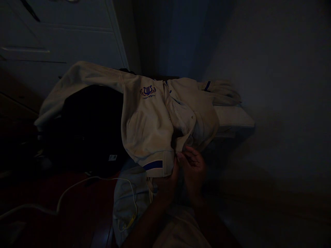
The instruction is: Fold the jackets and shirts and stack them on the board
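A cream jacket [147, 127] with a dark blue lyre emblem on the chest and a blue stripe at the hem lies spread in front of me, its front partly open. At the bottom of that opening, my left hand [169, 179] is closed on the hem beside the stripe. My right hand [193, 167] pinches the edge of the other front panel, with thumb and fingers close to my left hand. The light is very dim, so the fastening between my fingertips cannot be made out.
Beneath the left sleeve sits a black bag or cloth [93, 127] with a small pale label. A white cable [59, 203] runs across the reddish floor to my light blue trouser leg [126, 203]. White drawers [77, 41] stand behind, and a pale wall [279, 86] rises at right.
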Action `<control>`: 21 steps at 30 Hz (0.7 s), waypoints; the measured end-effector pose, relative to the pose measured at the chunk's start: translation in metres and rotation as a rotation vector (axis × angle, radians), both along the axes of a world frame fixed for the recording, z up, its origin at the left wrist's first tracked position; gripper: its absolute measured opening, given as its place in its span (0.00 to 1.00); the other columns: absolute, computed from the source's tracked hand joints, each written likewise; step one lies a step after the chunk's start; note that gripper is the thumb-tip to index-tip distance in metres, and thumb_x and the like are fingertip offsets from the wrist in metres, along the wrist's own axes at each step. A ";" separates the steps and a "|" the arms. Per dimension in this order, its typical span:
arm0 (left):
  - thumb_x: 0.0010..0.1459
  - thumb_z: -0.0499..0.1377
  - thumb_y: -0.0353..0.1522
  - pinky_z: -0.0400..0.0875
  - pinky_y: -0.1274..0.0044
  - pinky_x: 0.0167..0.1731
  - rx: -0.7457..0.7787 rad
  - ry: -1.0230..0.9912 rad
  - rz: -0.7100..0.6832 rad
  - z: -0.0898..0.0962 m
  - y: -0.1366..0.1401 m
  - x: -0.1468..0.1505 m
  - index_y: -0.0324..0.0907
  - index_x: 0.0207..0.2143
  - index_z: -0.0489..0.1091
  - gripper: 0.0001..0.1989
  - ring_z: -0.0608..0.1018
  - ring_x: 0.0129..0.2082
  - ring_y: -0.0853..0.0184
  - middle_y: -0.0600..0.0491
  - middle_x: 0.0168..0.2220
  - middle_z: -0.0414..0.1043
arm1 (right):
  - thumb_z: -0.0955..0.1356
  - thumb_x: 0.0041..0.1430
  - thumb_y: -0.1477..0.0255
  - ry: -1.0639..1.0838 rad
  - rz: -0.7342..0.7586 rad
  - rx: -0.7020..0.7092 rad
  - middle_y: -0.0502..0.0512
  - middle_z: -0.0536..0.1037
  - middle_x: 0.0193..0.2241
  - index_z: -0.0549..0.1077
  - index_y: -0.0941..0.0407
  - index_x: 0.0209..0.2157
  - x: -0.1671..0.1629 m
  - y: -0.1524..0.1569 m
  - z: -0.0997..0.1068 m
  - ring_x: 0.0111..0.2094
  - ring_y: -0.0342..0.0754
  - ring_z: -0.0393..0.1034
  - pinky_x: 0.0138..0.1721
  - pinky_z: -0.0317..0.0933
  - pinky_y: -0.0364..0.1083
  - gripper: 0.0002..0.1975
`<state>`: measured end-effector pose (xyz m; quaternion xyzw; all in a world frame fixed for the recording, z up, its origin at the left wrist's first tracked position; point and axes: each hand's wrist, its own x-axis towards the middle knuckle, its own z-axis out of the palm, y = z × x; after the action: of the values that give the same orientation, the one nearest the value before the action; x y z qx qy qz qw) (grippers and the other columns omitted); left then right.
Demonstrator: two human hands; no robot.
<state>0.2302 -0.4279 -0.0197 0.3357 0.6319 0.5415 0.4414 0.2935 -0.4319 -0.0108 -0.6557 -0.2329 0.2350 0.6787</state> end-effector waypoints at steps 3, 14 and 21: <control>0.39 0.71 0.40 0.75 0.62 0.44 0.001 0.082 0.023 0.006 0.001 0.000 0.42 0.30 0.74 0.17 0.81 0.40 0.52 0.43 0.36 0.79 | 0.76 0.46 0.63 0.041 0.047 0.003 0.57 0.82 0.30 0.75 0.59 0.41 0.001 -0.002 0.001 0.30 0.48 0.77 0.31 0.71 0.44 0.21; 0.37 0.71 0.43 0.77 0.65 0.39 -0.053 0.024 0.117 0.004 0.001 -0.005 0.38 0.33 0.72 0.23 0.81 0.39 0.53 0.41 0.37 0.78 | 0.72 0.56 0.71 -0.250 0.397 0.115 0.57 0.77 0.48 0.74 0.50 0.51 0.027 -0.009 -0.004 0.41 0.49 0.77 0.39 0.74 0.46 0.20; 0.37 0.69 0.42 0.77 0.66 0.36 -0.052 0.045 0.053 0.019 0.001 -0.009 0.40 0.31 0.71 0.20 0.80 0.39 0.52 0.41 0.36 0.78 | 0.69 0.60 0.75 -0.913 0.528 0.275 0.54 0.75 0.38 0.78 0.48 0.44 0.059 0.009 0.004 0.40 0.46 0.73 0.40 0.71 0.45 0.12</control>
<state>0.2216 -0.4266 -0.0011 0.3193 0.6641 0.5286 0.4215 0.3527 -0.4231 -0.0072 -0.5154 -0.6894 0.0562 0.5059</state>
